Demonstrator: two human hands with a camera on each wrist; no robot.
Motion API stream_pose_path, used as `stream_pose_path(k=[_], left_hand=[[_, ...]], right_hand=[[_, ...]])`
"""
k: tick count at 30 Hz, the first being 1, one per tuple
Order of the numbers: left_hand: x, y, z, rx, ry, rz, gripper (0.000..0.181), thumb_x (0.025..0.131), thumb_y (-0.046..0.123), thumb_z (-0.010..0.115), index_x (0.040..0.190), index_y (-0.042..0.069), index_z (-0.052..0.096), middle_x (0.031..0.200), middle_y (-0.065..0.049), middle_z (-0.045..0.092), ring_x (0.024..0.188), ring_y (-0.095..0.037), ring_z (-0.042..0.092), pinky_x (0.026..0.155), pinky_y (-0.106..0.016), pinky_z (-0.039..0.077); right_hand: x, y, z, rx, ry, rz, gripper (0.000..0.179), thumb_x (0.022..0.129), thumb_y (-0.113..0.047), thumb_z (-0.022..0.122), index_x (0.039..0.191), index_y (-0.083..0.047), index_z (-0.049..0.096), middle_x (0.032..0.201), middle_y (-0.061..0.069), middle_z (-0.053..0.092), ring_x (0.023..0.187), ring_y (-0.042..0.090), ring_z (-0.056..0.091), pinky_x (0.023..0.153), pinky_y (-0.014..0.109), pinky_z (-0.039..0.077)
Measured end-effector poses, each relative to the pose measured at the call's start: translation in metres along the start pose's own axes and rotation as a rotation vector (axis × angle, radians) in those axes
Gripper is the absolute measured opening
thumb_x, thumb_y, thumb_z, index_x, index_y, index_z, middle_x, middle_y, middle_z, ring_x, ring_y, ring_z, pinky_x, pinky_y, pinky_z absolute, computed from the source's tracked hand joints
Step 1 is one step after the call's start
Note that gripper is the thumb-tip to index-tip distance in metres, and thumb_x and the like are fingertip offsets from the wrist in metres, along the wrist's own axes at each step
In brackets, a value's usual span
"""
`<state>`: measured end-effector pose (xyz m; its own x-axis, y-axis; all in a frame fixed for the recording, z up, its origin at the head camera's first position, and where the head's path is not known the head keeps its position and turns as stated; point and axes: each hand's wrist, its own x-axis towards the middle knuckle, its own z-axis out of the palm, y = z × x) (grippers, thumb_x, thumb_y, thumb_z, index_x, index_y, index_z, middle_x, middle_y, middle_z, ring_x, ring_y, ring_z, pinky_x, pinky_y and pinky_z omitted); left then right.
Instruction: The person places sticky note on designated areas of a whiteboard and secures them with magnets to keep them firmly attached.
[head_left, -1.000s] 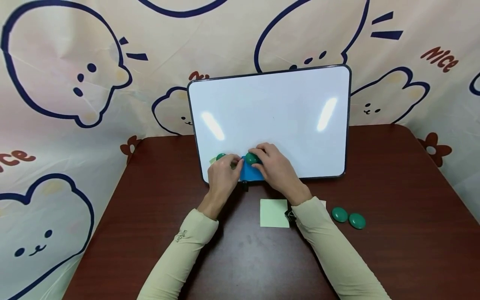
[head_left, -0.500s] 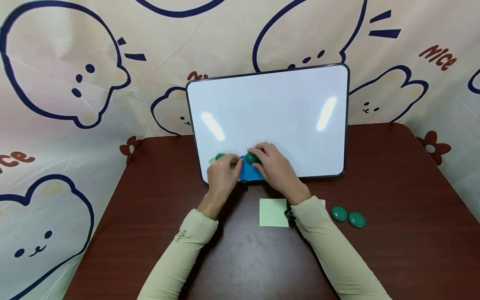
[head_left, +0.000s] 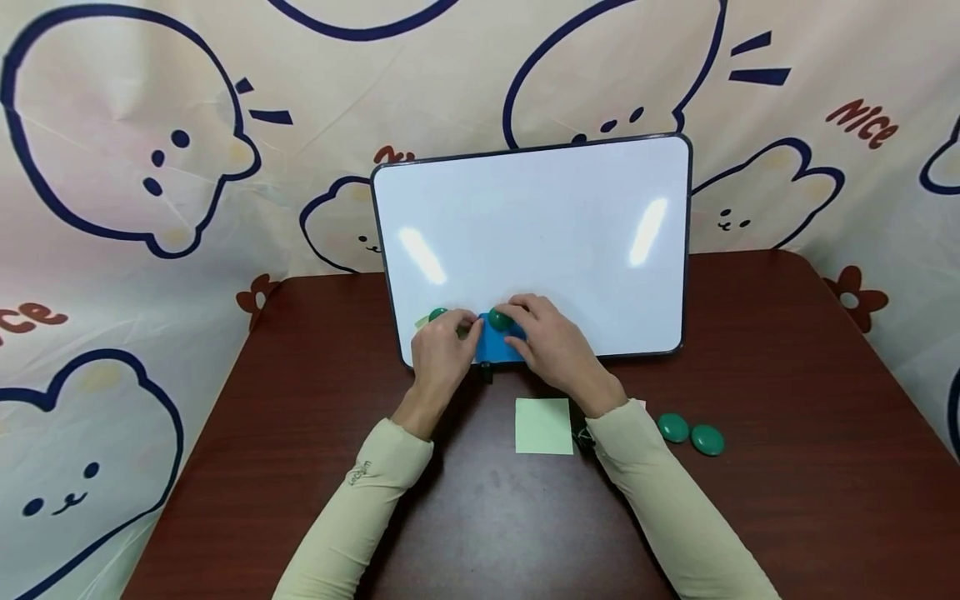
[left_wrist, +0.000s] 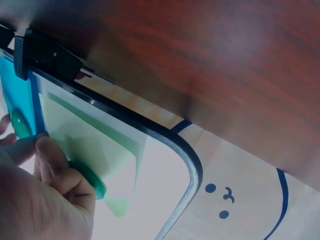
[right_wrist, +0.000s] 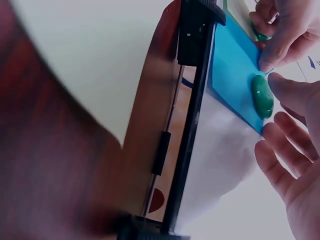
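Note:
A blue sticky note (head_left: 495,346) lies against the whiteboard (head_left: 547,225) near its lower edge, with a round green magnet (right_wrist: 262,96) on it. My left hand (head_left: 441,354) pinches the note's left edge between thumb and forefinger. Around that magnet is my right hand (head_left: 551,346); a fingertip touches the magnet's rim while the thumb stands apart from it. Beside my left fingers, another green magnet (left_wrist: 89,179) sits on a pale green sticky note (left_wrist: 90,135) on the board, partly hidden by the hand.
Two more green magnets (head_left: 691,434) lie on the dark wooden table (head_left: 300,467) to the right. A pale green sticky note (head_left: 543,427) lies in front of the board, near my right sleeve. A black clip (left_wrist: 47,55) grips the board's lower frame.
My right thumb has drawn slightly away from the magnet on the blue note. My left hand stays at the note's edge. The head view has shifted slightly.

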<state>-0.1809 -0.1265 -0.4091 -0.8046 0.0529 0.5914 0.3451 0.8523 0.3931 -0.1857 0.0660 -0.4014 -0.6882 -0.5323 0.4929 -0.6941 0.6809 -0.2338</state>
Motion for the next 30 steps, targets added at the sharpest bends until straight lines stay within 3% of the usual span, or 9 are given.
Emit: stream_pose_path(k=[12, 17, 24, 30], left_hand=[[-0.003, -0.001, -0.003, -0.032, -0.013, -0.012, 0.019, 0.09, 0.024, 0.075, 0.093, 0.005, 0.076, 0.087, -0.009, 0.076, 0.074, -0.02, 0.071, 0.064, -0.034, 0.058], [-0.008, -0.001, -0.007, -0.048, -0.018, -0.019, 0.02, 0.089, 0.025, 0.076, 0.093, 0.005, 0.075, 0.085, -0.008, 0.075, 0.073, -0.019, 0.071, 0.063, -0.034, 0.057], [-0.018, 0.004, -0.013, -0.044, -0.011, -0.002, 0.017, 0.09, 0.025, 0.075, 0.092, 0.007, 0.074, 0.085, -0.007, 0.074, 0.07, -0.018, 0.07, 0.059, -0.033, 0.056], [-0.027, 0.01, -0.02, -0.057, -0.054, -0.004, 0.017, 0.09, 0.025, 0.075, 0.095, 0.008, 0.074, 0.086, -0.006, 0.074, 0.07, -0.017, 0.069, 0.06, -0.032, 0.056]], right_hand=[[-0.021, -0.013, -0.008, -0.025, -0.006, -0.027, 0.048, 0.093, -0.024, 0.072, 0.136, -0.009, 0.058, 0.132, 0.011, 0.06, 0.119, 0.025, 0.06, 0.093, 0.038, 0.056], [-0.03, -0.015, -0.006, -0.113, -0.013, -0.101, 0.046, 0.092, -0.024, 0.073, 0.133, -0.008, 0.06, 0.129, 0.012, 0.063, 0.117, 0.026, 0.062, 0.093, 0.038, 0.056], [-0.039, -0.027, -0.005, -0.248, -0.031, -0.275, 0.041, 0.091, -0.024, 0.074, 0.128, -0.012, 0.064, 0.122, 0.004, 0.066, 0.11, 0.02, 0.064, 0.088, 0.033, 0.057], [-0.052, -0.037, -0.004, -0.309, -0.074, -0.281, 0.037, 0.093, -0.026, 0.071, 0.127, -0.014, 0.064, 0.117, 0.001, 0.066, 0.103, 0.017, 0.064, 0.084, 0.031, 0.056]])
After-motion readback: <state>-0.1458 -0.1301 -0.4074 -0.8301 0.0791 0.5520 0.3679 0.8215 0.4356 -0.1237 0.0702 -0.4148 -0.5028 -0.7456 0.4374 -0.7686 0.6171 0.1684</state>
